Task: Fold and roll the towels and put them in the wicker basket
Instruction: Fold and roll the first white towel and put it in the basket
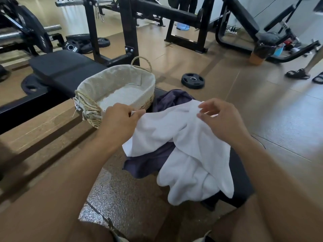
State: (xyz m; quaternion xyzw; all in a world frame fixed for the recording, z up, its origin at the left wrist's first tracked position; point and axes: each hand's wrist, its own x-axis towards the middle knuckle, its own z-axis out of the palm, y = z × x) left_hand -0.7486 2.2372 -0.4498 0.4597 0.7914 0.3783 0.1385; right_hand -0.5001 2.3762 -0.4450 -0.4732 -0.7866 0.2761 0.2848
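A white towel (190, 147) hangs crumpled at the centre of the frame, its upper edge lifted and its lower folds drooping toward the lower right. Beneath and behind it lies a dark purple towel (148, 165), rumpled, showing above and at lower left. The wicker basket (90, 112), oval, cloth-lined, rope-handled, sits left of centre, just beside the towels.

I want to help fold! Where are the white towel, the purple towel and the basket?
white towel (190, 147): head view, its crumpled middle.
purple towel (148, 165): head view, lower left fold.
basket (111, 79): head view, inner cloth lining wall.
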